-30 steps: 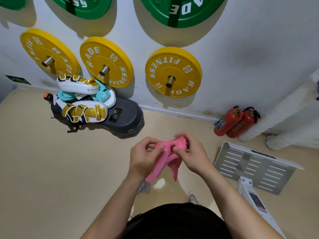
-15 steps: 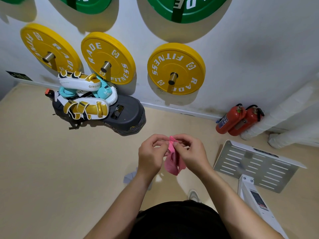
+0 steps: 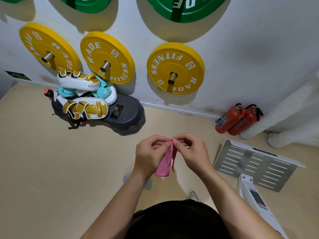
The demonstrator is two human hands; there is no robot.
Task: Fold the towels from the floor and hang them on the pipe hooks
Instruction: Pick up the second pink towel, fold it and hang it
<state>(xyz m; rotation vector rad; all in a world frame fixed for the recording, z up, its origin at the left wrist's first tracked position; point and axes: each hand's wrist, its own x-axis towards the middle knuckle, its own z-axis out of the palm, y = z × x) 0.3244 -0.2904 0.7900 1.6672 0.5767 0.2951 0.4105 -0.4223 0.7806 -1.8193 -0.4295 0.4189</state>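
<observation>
Holding up a small pink towel (image 3: 165,161) in front of the body, high over the tan floor (image 3: 69,169) and not touching it. Pinching the very top of it with the left hand (image 3: 150,152) and the right hand (image 3: 191,152), side by side and almost touching. Squeezing the cloth tight between thumb and first fingers (image 3: 168,144) on both sides, with the other fingers curled in. Letting the rest hang down from the pinch in a long, thin, bunched strip, with a skinny loose bit right beside it. Can see a corner of grey cloth (image 3: 128,176) down on the floor, just past the left wrist, mostly hidden by the arm. Can see a shoe (image 3: 193,195) below the right arm. Looking at a white wall (image 3: 250,40) ahead, with three yellow weight plates (image 3: 175,68) on pegs and green plates (image 3: 186,7) above them. Below the yellow ones, at the left, a pile of white and gold pads (image 3: 82,97) lying on a black base (image 3: 127,114). At the right, two red fire extinguishers (image 3: 229,118) leaning just beside the white pipes (image 3: 284,107), well apart from the towel. Nearer, a flat metal scale (image 3: 255,164) on the floor.
</observation>
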